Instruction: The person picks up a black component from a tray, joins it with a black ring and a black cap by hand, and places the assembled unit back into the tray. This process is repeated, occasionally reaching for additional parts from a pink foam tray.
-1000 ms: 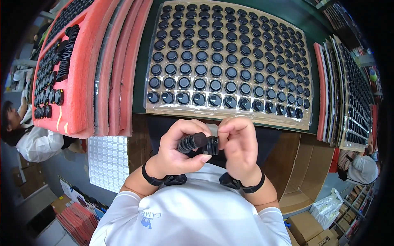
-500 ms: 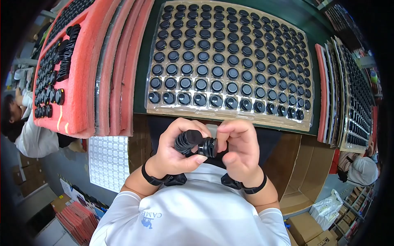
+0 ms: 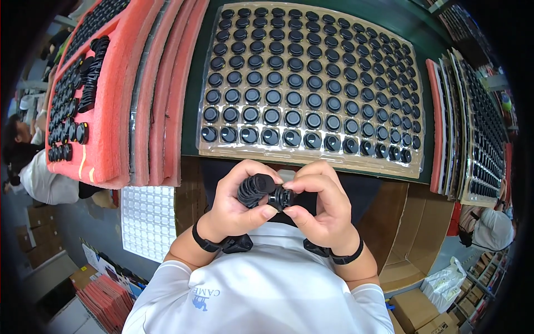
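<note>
Left hand point(image 3: 236, 203) wrapped around a stack of black round caps point(image 3: 254, 189), right hand point(image 3: 322, 209) pinching one black cap point(image 3: 280, 197) at the stack's end, just below the clear tray point(image 3: 311, 153) of caps. Red foam pads point(image 3: 150, 94) stacked left; brown cartons point(image 3: 414, 309) lower right.

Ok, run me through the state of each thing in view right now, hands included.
left hand: closed around a stack of black round parts
right hand: fingertips pinching one black round part at the end of the stack
clear tray: flat on the table, rows filled with black round parts
red foam pads: stacked at the left, top one partly loaded with parts
white blister sheet: empty, lying lower left
</note>
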Available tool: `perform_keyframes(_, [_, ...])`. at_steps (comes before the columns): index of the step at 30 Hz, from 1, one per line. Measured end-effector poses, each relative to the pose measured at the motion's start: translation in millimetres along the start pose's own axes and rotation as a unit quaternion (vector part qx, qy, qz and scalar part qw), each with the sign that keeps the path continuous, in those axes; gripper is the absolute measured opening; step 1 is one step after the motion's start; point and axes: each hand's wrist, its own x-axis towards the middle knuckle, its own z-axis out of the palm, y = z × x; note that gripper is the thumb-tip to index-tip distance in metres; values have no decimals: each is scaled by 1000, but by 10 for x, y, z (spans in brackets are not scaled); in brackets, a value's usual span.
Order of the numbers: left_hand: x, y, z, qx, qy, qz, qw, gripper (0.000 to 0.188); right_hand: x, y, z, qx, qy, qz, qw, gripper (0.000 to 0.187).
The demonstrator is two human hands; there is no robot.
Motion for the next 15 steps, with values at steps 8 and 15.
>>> perform_keyframes(8, [80,106,118,-42,39,-41,998,55,-162,2,-439,-90,106,30,990,27])
perform_keyframes(15, [158,28,-37,10,-6,-36,999,73,-690,242,-1449,-266,326,178,890,20])
